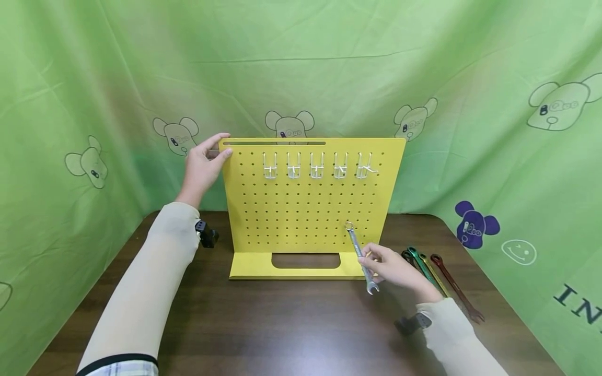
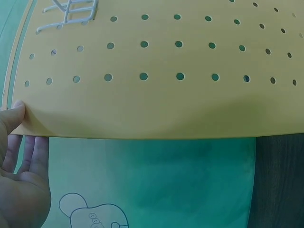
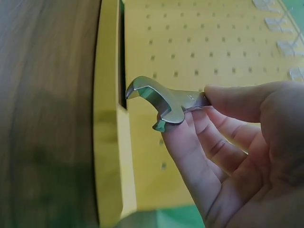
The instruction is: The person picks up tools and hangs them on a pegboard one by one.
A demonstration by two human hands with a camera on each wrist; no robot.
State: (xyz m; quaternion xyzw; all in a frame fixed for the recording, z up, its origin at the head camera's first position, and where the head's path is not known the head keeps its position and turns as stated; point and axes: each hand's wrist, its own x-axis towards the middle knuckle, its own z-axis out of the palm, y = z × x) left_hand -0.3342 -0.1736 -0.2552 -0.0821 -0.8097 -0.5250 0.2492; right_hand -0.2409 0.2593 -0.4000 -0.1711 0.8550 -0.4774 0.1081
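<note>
A yellow pegboard (image 1: 305, 209) stands upright on its base, with a row of white wire hooks (image 1: 317, 168) near its top. My left hand (image 1: 201, 169) pinches the board's upper left corner, thumb in front and fingers behind, as the left wrist view also shows at the board edge (image 2: 156, 128). In my right hand (image 1: 392, 269) is a silver combination wrench (image 1: 356, 244), held between thumb and fingers in front of the board's lower right. Its ring end points up toward the board; the open end (image 3: 166, 102) faces down toward me.
On the brown table (image 1: 291, 334), right of the board, lie several wrenches, among them a green one (image 1: 423, 266), a gold one (image 1: 435, 274) and a dark red one (image 1: 456, 287). My right forearm partly covers them. A green printed cloth (image 1: 301, 68) hangs behind and at both sides.
</note>
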